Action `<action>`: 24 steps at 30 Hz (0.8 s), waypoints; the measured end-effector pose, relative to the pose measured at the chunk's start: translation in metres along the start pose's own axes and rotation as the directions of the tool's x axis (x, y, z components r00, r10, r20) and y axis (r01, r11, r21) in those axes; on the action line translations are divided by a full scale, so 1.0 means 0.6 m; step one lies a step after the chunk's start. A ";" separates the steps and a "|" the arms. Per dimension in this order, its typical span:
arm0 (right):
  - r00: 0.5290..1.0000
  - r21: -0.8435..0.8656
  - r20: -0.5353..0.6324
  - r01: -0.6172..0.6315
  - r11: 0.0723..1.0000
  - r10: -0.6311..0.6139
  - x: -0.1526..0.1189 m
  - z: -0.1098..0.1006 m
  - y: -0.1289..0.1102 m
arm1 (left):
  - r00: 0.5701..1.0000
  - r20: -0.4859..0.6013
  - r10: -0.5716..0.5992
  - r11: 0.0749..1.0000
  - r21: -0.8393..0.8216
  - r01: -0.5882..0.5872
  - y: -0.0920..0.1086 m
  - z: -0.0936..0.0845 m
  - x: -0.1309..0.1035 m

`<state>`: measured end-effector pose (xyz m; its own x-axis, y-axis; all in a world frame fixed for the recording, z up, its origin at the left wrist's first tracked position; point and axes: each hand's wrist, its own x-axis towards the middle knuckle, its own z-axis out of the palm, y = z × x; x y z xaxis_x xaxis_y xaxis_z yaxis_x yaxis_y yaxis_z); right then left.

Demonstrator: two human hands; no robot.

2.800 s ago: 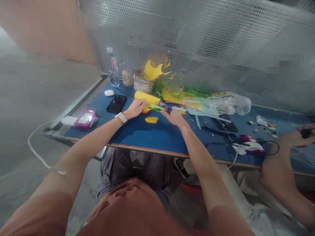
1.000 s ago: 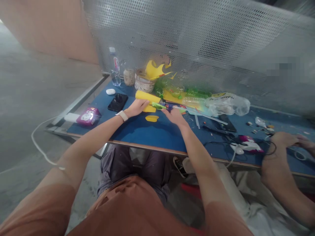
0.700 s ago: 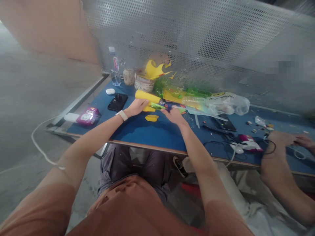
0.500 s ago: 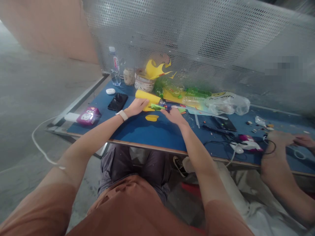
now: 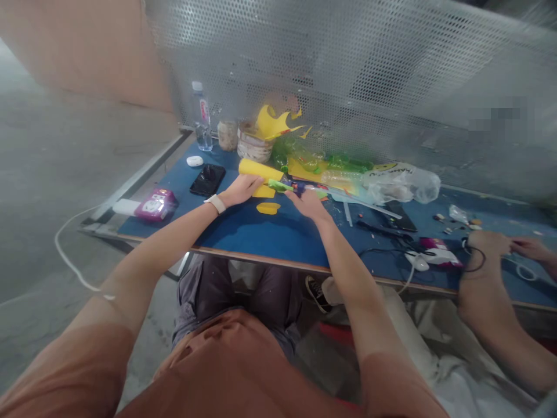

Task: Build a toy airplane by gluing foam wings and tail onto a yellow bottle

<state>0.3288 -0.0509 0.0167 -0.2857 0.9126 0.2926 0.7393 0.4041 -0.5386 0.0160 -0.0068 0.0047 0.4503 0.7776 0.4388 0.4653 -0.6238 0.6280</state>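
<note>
My left hand (image 5: 244,188) is closed on a rolled yellow sheet (image 5: 260,169) above the blue tabletop (image 5: 243,232). My right hand (image 5: 308,203) is closed round a dark blue tool (image 5: 298,187), perhaps a glue gun, with a translucent stick (image 5: 369,204) reaching out to the right. A bright green piece (image 5: 279,186) lies between my hands, near the tool's front and the end of the yellow roll. Whether it touches the roll cannot be made out. Just below, a yellow cutout (image 5: 268,208) lies on the table.
At the left are a black phone (image 5: 208,180), a purple-and-white device (image 5: 155,205) and a water bottle (image 5: 202,119). Behind stand a jar (image 5: 227,135) and a wrapped pot (image 5: 255,145). Plastic bottles and a bag (image 5: 402,182) lie at the back. Another person's hands (image 5: 491,242) work at the right.
The green piece has turned and shifted slightly to the right between my hands. My hands keep nearly the same places and grips. The camera view has shifted slightly.
</note>
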 end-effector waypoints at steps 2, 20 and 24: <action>1.000 -0.010 -0.001 -0.002 1.000 0.002 0.000 0.001 0.002 | 1.000 -0.002 -0.002 1.000 -0.006 0.002 -0.001 0.001 0.000; 0.998 -0.076 0.068 -0.013 0.997 0.019 -0.001 -0.004 -0.004 | 0.998 -0.032 -0.053 0.999 0.012 0.053 -0.005 0.000 0.003; 0.999 -0.075 0.036 -0.012 0.997 0.015 -0.001 -0.002 -0.005 | 0.999 -0.023 -0.040 0.999 0.008 0.040 -0.005 0.002 0.003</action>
<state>0.3273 -0.0527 0.0194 -0.2964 0.9202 0.2557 0.7862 0.3871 -0.4818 0.0162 -0.0034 0.0028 0.4136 0.8033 0.4285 0.4891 -0.5930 0.6396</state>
